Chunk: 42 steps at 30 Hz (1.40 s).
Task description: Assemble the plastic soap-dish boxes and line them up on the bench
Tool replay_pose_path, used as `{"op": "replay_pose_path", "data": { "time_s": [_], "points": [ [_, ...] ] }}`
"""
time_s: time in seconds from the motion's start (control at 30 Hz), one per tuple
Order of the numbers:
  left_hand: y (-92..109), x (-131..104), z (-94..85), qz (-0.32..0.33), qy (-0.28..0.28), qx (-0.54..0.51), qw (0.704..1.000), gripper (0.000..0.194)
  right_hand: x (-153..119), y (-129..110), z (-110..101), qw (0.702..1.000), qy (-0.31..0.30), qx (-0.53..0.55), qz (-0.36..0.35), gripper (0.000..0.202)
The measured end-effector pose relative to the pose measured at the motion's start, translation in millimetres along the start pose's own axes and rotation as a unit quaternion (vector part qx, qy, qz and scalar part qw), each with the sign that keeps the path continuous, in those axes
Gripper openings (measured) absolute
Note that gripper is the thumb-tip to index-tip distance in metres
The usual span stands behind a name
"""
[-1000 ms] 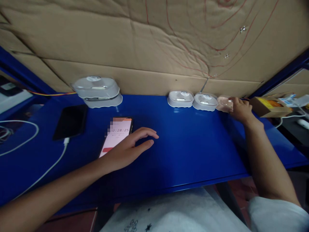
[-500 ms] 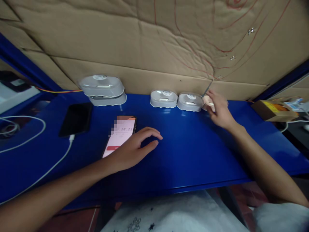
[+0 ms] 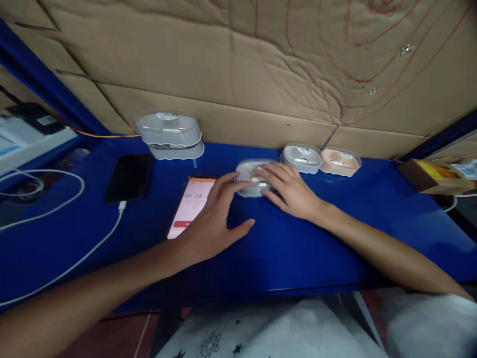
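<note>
A grey oval box with a clear lid [image 3: 246, 171] is on the blue table, nearer to me than the row at the back. My right hand [image 3: 288, 189] lies over its right side, fingers on the lid and thumb at the near edge. My left hand [image 3: 219, 216] has its fingers and thumb spread, fingertips at the box's left side, nothing gripped. Behind stand another grey box [image 3: 303, 158] and a peach box [image 3: 341, 161] side by side. Two stacked grey boxes [image 3: 171, 134] are at the back left.
A lit phone [image 3: 190, 204] with a timer lies beside my left hand. Left of it is a dark phone [image 3: 128, 178] on a white cable [image 3: 97, 251]. A cardboard wall [image 3: 167, 59] rises behind; an open carton [image 3: 428, 179] sits at the right.
My right hand has moved left from the peach box onto a grey box, which has come forward from the back row. My left hand has opened wider beside it. The view has shifted slightly.
</note>
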<state>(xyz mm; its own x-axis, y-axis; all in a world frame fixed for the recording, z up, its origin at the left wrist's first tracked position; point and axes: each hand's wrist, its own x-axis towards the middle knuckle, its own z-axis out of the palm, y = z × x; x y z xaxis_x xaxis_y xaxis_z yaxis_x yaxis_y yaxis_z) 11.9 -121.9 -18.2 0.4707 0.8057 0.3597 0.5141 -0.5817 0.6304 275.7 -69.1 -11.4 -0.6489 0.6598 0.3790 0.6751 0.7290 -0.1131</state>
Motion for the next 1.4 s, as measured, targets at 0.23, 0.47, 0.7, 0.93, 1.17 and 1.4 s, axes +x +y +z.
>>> {"op": "replay_pose_path", "data": {
  "time_s": [0.23, 0.47, 0.7, 0.93, 1.17, 1.4],
  "points": [
    [-6.6, -6.1, 9.0, -0.013, -0.116, -0.061, 0.991, 0.102, -60.1, -39.0, -26.4, 0.987, 0.015, 0.148, -0.061, 0.048],
    [-8.3, -7.0, 4.8, -0.031, -0.138, -0.072, 0.987, 0.107, -52.6, -11.9, -26.3, 0.975, 0.109, 0.17, 0.09, 0.031],
    [1.2, -9.9, 0.9, -0.007, -0.182, -0.056, 0.982, 0.103, -47.6, 1.0, -2.2, 0.969, 0.092, 0.204, 0.103, 0.025],
    [1.7, -9.4, 1.5, -0.018, -0.154, -0.067, 0.986, 0.099, -56.1, -26.5, -24.4, 0.989, 0.018, 0.138, -0.056, 0.041],
    [0.2, -9.7, 2.7, -0.025, -0.165, -0.059, 0.984, 0.096, -62.8, -33.5, -24.6, 0.986, -0.003, 0.094, -0.141, 0.038],
    [1.3, -9.5, 4.4, -0.019, -0.159, 0.002, 0.987, 0.121, -60.3, -19.4, -35.5, 0.989, 0.046, 0.111, -0.09, 0.027]
  ]
}}
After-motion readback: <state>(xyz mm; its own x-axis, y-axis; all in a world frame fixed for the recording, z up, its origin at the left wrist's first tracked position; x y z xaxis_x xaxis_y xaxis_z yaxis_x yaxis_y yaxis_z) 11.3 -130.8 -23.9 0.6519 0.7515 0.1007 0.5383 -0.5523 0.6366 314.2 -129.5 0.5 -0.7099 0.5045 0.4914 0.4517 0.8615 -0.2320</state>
